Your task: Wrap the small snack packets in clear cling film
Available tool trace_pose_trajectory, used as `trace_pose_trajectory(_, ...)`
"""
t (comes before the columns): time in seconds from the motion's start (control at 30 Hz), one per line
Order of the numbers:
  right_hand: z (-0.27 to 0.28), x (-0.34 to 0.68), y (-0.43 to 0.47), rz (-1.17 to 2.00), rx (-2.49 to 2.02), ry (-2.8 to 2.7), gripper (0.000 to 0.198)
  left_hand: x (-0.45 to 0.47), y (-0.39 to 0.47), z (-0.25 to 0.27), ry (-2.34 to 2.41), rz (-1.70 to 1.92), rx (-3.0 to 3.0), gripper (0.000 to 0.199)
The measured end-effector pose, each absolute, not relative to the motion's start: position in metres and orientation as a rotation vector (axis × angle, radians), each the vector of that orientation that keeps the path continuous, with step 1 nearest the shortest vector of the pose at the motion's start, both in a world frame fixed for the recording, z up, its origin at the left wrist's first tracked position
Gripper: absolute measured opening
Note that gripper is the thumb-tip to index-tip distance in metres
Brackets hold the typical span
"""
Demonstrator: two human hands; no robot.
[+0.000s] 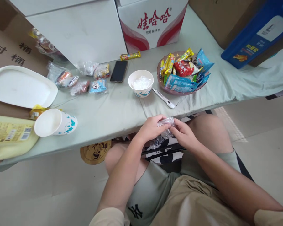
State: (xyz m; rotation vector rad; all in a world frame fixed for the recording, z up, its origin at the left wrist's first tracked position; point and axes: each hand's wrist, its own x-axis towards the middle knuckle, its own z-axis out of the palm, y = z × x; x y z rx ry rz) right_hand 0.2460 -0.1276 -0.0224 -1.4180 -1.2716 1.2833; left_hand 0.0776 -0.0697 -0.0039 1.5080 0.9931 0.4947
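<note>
Over my lap, just off the table's front edge, both hands hold crinkled clear plastic film [167, 131]. My left hand [153, 128] pinches its left side. On the right side, the fingers of my right hand [182, 133] are closed on the same film. Part of the film hangs down below my fingers. On the table ahead stands a paper bowl [142, 93] with crumpled clear plastic inside. A white utility knife [163, 98] lies right beside it. To its right, a pinkish glass bowl [179, 92] is heaped with packaged snacks.
A dark phone [119, 71] and several wrapped snacks [98, 86] lie left of the paper bowl. Farther left are a tipped paper cup [69, 124], a white tray [23, 89] and a yellow jug [12, 138]. Cartons [153, 28] and a blue container [251, 37] line the back.
</note>
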Motion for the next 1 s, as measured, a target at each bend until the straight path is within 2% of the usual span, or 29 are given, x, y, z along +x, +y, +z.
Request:
trace_pose_trajectory(0.13, -0.029, 0.238, -0.121, 1.177, -1.459, -0.976, 0.024, 0.082, -0.070, -0.005, 0.914, 0.622, 1.338, 0.064)
trace_pose_trajectory(0.27, -0.034, 0.235, -0.117, 1.143, -1.413, -0.900, 0.034, 0.081, -0.065, -0.006, 1.031, 0.667, 1.421, 0.033)
trace_pose_trajectory(0.3, -0.034, 0.237, -0.116, 1.086, -1.420, -0.942, 0.039, 0.079, -0.064, -0.004, 1.053, 0.645, 1.472, 0.031)
trace_pose_trajectory(0.43, -0.026, 0.246, -0.113, 0.927, -1.435, -1.301, 0.049, 0.068, -0.064, 0.003, 0.947, 0.484, 1.606, 0.035)
trace_pose_trajectory(0.53, -0.017, 0.250, -0.112, 0.946, -1.533, -1.444, 0.032, 0.064, -0.065, 0.005, 0.907, 0.470, 1.568, 0.033)
trace_pose_trajectory(0.6, -0.012, 0.251, -0.113, 0.948, -1.601, -1.377, 0.027, 0.063, -0.065, 0.003, 0.907, 0.498, 1.525, 0.033)
trace_pose_trajectory(0.77, -0.011, 0.254, -0.119, 1.160, -1.505, -1.127, 0.037, 0.061, -0.061, 0.000, 0.934, 0.587, 1.470, 0.041)
trace_pose_trajectory(1.0, -0.015, 0.254, -0.123, 1.155, -1.438, -0.868, 0.045, 0.072, -0.062, 0.000, 0.942, 0.737, 1.438, 0.042)
